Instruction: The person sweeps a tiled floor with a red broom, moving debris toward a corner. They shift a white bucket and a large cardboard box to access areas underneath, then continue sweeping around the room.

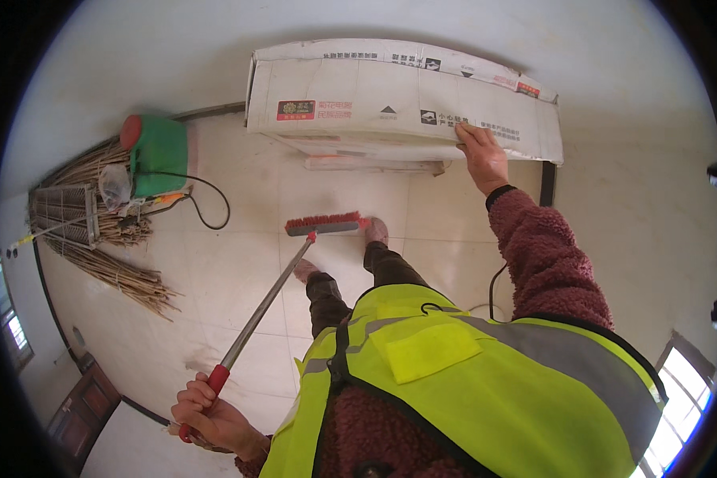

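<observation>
My left hand (212, 415) is wrapped around the red grip of a long-handled floor brush (269, 293). Its metal pole slants down to a grey head with red bristles, which lies beside my feet with the bristles facing away from me. My right hand (481, 152) grips the near edge of a long white cardboard box (388, 95), fingers over the printed face; the thumb is mostly hidden. The box stands along the wall and bears printed writing and handling marks. Under its near edge, a flat pale strip (373, 165) lies on the floor.
To the left, a green plastic container (162, 152) with a red cap and black hose (224, 209) stands by bundles of dry stalks (116, 278). A metal mesh rack (63, 215) leans among them. A brown door (83, 412) is at lower left. Pale tiles (233, 269) cover the floor.
</observation>
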A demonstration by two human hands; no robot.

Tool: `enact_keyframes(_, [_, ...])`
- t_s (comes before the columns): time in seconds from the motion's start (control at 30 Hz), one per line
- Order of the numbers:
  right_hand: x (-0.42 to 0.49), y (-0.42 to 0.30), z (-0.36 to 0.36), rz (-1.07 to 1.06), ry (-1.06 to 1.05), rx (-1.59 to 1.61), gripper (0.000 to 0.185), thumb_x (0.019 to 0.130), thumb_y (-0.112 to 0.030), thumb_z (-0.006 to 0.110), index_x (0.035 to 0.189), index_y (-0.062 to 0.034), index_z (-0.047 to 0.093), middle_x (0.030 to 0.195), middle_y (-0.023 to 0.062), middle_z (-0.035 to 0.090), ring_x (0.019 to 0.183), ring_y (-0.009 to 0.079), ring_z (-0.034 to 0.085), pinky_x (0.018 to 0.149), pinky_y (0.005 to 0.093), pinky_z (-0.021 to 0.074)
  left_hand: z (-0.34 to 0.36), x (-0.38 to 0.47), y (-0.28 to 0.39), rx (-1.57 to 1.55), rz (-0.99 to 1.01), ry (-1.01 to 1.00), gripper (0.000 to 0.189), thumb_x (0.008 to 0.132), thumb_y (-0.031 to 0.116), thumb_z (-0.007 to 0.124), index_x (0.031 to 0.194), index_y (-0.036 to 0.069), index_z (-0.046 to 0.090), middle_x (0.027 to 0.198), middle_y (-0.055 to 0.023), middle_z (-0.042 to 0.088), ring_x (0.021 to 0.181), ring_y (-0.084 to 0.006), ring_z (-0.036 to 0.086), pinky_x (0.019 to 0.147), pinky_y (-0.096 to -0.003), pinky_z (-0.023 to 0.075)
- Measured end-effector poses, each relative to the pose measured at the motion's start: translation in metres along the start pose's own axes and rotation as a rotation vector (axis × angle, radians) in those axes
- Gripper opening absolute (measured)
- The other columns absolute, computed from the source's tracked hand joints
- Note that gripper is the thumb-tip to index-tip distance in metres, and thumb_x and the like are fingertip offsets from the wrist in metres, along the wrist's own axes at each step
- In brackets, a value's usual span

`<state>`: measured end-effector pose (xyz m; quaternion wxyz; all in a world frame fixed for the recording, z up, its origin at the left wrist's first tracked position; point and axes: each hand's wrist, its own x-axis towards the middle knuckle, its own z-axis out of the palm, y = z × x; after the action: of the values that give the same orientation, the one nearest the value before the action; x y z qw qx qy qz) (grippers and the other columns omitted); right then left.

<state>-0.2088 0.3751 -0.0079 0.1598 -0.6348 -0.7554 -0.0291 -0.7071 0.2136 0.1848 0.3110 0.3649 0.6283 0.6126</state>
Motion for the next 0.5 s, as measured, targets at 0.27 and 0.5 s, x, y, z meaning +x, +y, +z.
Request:
enact_keyframes(0.27, [-0.008,0.017,0.018,0.025,-0.058,-0.106,0.037,0.077,-0.007,0.064,0.113,-0.0108,0.059,0.110,0.0020,0.058,0.100,0.0230,0.055,0.082,0.0325,0.0493,-0.023,0.034,-0.032,0.051,-0.054,-0.031,0.030,0.097,0.022,0.042,0.071,0.010,0.036,0.067,0.0003,0.031,0.065,-0.0140,0.036,0.081,-0.0370,0.0373])
enact_keyframes(0.5, [-0.016,0.042,0.034,0.191,-0.209,-0.201,0.036,0.083,-0.005,0.056,0.118,-0.0108,0.054,0.117,0.0039,0.055,0.109,0.0248,0.051,0.090,0.0340,0.0459,-0.050,0.062,-0.075,0.072,-0.083,-0.010,0.030,0.097,0.021,0.041,0.070,0.010,0.034,0.068,0.0000,0.031,0.065,-0.0140,0.037,0.082,-0.0374,0.0376])
